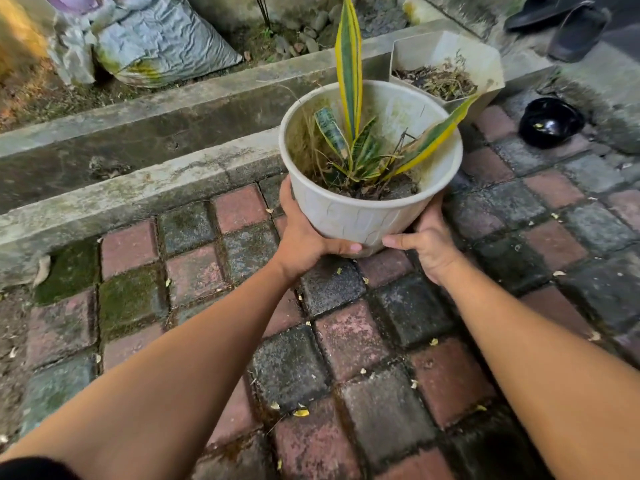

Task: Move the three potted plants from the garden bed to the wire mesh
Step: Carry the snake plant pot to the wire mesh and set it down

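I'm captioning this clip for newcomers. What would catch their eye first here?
A round white pot holding a yellow-edged plant is centre frame, gripped low on either side by the left hand and right hand over red and grey paving. Behind it to the right, an angular white pot of dry stems stands by the concrete kerb.

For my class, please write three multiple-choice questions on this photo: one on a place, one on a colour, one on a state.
1. Where is the hexagonal pot? A) behind the round pot B) on the sack C) in the channel
2. What colour edges the plant's long leaves? A) red B) yellow C) white
3. How is the round pot held? A) by one hand B) by both hands C) not held

Answers: 1 A, it stands beyond the round pot's rim; 2 B, yellow margins show on its leaves; 3 B, the left hand and right hand grip its base.
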Action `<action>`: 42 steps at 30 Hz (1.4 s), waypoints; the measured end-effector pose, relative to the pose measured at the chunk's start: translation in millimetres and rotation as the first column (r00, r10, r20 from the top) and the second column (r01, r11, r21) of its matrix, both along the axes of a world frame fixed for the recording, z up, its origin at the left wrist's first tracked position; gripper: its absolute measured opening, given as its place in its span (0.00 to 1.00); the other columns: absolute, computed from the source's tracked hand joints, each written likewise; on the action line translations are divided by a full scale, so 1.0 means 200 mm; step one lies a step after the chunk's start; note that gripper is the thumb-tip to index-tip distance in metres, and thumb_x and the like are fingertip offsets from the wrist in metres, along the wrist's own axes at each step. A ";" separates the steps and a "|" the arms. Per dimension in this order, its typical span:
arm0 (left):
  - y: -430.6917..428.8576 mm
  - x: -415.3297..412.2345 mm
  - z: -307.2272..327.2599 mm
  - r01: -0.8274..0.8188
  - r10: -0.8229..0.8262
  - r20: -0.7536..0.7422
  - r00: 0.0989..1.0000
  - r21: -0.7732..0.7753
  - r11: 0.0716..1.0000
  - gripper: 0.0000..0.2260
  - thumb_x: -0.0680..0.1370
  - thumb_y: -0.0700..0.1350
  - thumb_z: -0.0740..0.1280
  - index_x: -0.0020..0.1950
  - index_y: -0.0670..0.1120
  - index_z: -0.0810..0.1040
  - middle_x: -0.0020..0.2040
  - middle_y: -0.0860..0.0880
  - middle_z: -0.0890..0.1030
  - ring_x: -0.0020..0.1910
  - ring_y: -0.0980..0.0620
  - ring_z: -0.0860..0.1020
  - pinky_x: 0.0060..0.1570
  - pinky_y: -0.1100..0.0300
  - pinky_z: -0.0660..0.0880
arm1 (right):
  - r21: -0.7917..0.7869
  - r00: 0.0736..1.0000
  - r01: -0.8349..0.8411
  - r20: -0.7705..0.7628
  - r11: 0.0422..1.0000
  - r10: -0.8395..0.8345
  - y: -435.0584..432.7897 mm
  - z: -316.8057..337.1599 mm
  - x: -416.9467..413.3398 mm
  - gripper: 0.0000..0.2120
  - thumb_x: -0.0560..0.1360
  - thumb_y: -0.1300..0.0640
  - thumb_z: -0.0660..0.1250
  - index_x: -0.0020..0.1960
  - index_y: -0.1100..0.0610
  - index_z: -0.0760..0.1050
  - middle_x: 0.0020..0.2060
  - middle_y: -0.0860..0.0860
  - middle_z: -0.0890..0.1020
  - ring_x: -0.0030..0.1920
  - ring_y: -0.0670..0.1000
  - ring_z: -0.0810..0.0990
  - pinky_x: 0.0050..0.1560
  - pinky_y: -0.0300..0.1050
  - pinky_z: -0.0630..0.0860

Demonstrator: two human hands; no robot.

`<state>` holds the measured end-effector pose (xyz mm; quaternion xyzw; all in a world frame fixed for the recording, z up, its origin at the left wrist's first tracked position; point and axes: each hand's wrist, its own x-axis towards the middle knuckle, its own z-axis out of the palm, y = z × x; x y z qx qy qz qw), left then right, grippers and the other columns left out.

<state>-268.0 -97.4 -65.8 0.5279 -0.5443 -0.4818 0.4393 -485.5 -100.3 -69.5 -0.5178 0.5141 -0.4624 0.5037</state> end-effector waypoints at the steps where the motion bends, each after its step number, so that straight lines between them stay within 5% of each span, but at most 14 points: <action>1: -0.01 0.01 0.00 0.008 -0.008 -0.004 1.000 -0.001 1.000 0.72 0.50 0.48 0.87 0.83 0.41 0.45 0.82 0.40 0.61 0.83 0.41 0.65 0.83 0.44 0.65 | 0.002 1.000 0.021 0.007 1.000 -0.021 0.02 0.00 0.02 0.66 0.53 0.69 0.77 0.83 0.61 0.45 0.80 0.59 0.63 0.80 0.58 0.63 0.80 0.48 0.63; 4: -0.03 0.06 0.00 0.036 -0.037 -0.034 0.999 -0.028 0.999 0.67 0.51 0.47 0.85 0.80 0.37 0.48 0.81 0.37 0.62 0.82 0.40 0.66 0.81 0.39 0.67 | 0.000 0.999 0.041 0.029 0.999 -0.041 0.05 0.03 0.06 0.69 0.52 0.64 0.83 0.84 0.57 0.46 0.81 0.58 0.61 0.81 0.57 0.61 0.80 0.56 0.63; 8: -0.01 0.11 0.07 0.070 -0.073 -0.062 0.995 -0.047 0.996 0.64 0.52 0.45 0.84 0.81 0.41 0.51 0.82 0.39 0.63 0.82 0.41 0.66 0.79 0.41 0.71 | -0.013 0.993 0.094 0.075 0.996 -0.093 0.12 0.04 0.12 0.65 0.52 0.54 0.85 0.80 0.40 0.53 0.80 0.54 0.62 0.80 0.55 0.64 0.76 0.57 0.70; 11: -0.01 0.11 0.11 0.096 -0.103 -0.102 0.989 -0.072 0.993 0.63 0.54 0.43 0.83 0.82 0.39 0.52 0.82 0.39 0.65 0.82 0.40 0.68 0.79 0.38 0.71 | -0.012 0.984 0.132 0.123 0.991 -0.130 0.13 0.04 0.14 0.67 0.56 0.54 0.85 0.83 0.39 0.48 0.79 0.48 0.63 0.77 0.49 0.68 0.71 0.47 0.75; 17: -0.06 0.12 0.21 0.089 -0.107 -0.108 0.988 -0.152 0.984 0.61 0.56 0.42 0.84 0.83 0.42 0.55 0.81 0.41 0.70 0.79 0.45 0.72 0.76 0.40 0.74 | -0.082 0.967 0.156 0.215 0.984 -0.136 0.12 0.09 0.15 0.62 0.60 0.58 0.84 0.83 0.40 0.51 0.77 0.46 0.70 0.77 0.47 0.71 0.71 0.48 0.75; 20: -0.11 0.11 0.37 0.097 -0.129 -0.143 0.981 -0.214 0.972 0.61 0.60 0.41 0.84 0.85 0.42 0.51 0.83 0.38 0.66 0.82 0.39 0.69 0.78 0.32 0.70 | -0.074 0.963 0.108 0.254 0.991 -0.086 0.05 0.27 0.16 0.62 0.61 0.61 0.84 0.82 0.39 0.50 0.72 0.37 0.74 0.72 0.41 0.75 0.65 0.41 0.78; 24: -0.07 0.00 0.73 -0.043 -0.018 -0.256 0.966 -0.228 0.973 0.60 0.65 0.39 0.79 0.87 0.43 0.44 0.87 0.37 0.58 0.85 0.33 0.62 0.81 0.30 0.63 | -0.032 0.963 0.021 0.269 0.999 -0.012 -0.02 0.76 0.09 0.71 0.55 0.54 0.85 0.84 0.43 0.44 0.78 0.48 0.67 0.74 0.47 0.71 0.67 0.46 0.78; 28: 0.05 -0.12 1.23 -0.104 0.042 -0.319 0.947 -0.180 0.978 0.62 0.66 0.41 0.79 0.88 0.45 0.40 0.89 0.42 0.56 0.86 0.40 0.62 0.84 0.36 0.62 | -0.016 0.976 -0.042 0.212 0.999 0.044 0.03 1.34 -0.02 0.73 0.55 0.48 0.87 0.84 0.44 0.40 0.76 0.42 0.66 0.71 0.37 0.73 0.68 0.41 0.76; 31: 0.13 -0.14 1.72 -0.070 0.010 -0.320 0.947 -0.177 0.982 0.61 0.66 0.41 0.79 0.89 0.46 0.41 0.89 0.44 0.55 0.86 0.43 0.62 0.83 0.47 0.66 | 0.017 0.972 -0.010 0.236 1.000 0.006 0.14 1.82 -0.05 0.71 0.57 0.49 0.87 0.84 0.44 0.41 0.76 0.42 0.67 0.72 0.37 0.74 0.65 0.40 0.77; 35: 0.23 -0.14 2.49 0.017 -0.068 -0.341 0.937 -0.150 0.989 0.61 0.64 0.41 0.82 0.88 0.55 0.48 0.89 0.48 0.56 0.87 0.41 0.61 0.83 0.33 0.62 | 0.049 0.953 0.060 0.295 0.997 -0.072 0.32 2.57 -0.03 0.72 0.56 0.52 0.88 0.84 0.46 0.42 0.78 0.49 0.68 0.70 0.43 0.77 0.60 0.43 0.81; 42: 0.38 -0.06 3.81 0.143 -0.202 -0.313 0.928 -0.202 0.969 0.64 0.64 0.59 0.86 0.88 0.55 0.48 0.90 0.49 0.54 0.87 0.46 0.60 0.83 0.39 0.64 | -0.035 0.935 0.248 0.272 0.968 -0.229 0.64 3.91 0.06 0.71 0.56 0.48 0.89 0.85 0.44 0.46 0.81 0.52 0.65 0.75 0.48 0.74 0.62 0.47 0.81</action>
